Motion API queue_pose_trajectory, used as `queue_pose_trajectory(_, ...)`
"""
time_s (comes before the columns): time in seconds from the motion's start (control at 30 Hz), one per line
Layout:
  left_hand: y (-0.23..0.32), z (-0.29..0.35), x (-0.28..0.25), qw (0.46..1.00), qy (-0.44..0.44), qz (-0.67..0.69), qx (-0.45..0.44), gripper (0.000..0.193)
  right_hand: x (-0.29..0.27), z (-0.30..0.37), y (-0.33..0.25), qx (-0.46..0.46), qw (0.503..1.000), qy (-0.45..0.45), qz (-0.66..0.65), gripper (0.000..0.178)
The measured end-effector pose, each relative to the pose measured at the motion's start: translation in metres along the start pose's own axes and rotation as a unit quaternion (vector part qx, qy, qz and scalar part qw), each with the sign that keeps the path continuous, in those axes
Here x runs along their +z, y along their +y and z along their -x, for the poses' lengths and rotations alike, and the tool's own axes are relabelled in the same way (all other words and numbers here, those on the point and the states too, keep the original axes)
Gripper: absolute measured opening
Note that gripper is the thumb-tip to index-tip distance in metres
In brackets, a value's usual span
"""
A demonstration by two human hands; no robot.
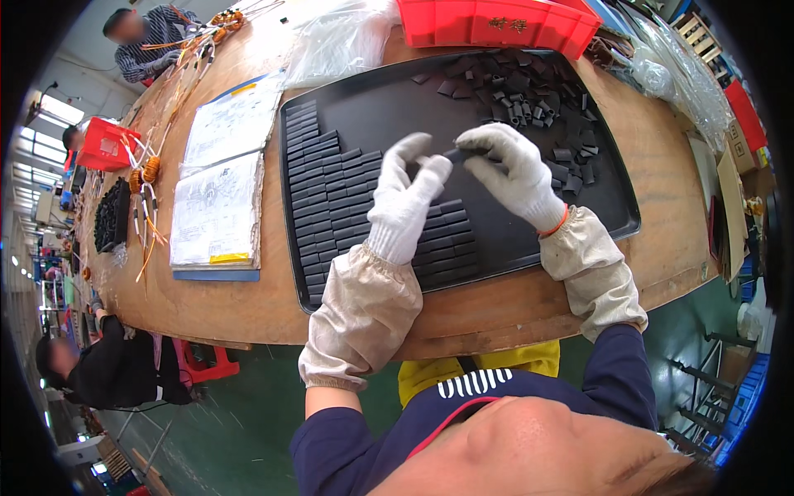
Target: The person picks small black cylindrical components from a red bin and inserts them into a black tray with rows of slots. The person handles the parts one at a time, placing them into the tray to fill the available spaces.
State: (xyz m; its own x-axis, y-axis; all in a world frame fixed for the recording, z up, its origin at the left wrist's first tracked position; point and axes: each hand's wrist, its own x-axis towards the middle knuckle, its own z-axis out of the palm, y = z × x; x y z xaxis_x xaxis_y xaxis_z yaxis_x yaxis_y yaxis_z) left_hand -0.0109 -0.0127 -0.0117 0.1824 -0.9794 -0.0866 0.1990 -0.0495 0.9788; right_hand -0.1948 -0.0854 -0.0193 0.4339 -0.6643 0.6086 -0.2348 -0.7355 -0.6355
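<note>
A large black tray (529,240) lies on the table in front of me. Rows of short black tubes (331,198) fill its left side, laid side by side. Loose black tube pieces (521,103) are heaped at its far right. Over the middle, my gloved right hand (513,169) pinches a short black tube (456,155) between thumb and fingers. Close by on the left, my gloved left hand (405,194) has thumb and forefinger apart, the thumb near the tube's left end. Whether they touch, I cannot tell.
A red bin (496,25) and clear plastic bags (339,41) stand beyond the tray. An open binder (217,207) lies left, near wired orange coils (150,169) and a red basket (110,145). Plastic wrap (653,74) is at far right. Several people work at left.
</note>
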Motion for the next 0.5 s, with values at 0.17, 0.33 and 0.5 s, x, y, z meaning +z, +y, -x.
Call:
queue_pose_trajectory(0.17, -0.010, -0.013, -0.009, 0.985, 0.038, 0.166, 0.005, 0.057, -0.003, 0.006, 0.023, 0.039, 0.986, -0.150, 0.063, 0.031)
queue_pose_trajectory(0.33, -0.016, -0.013, -0.010, 0.966, -0.001, 0.257, -0.006, 0.061, 0.002, 0.005, 0.016, 0.003, 0.966, -0.241, 0.094, 0.024)
queue_pose_trajectory(0.5, -0.014, -0.015, -0.006, 0.964, -0.018, 0.264, -0.026, 0.060, 0.003, 0.009, 0.024, -0.020, 0.959, -0.266, 0.099, 0.024)
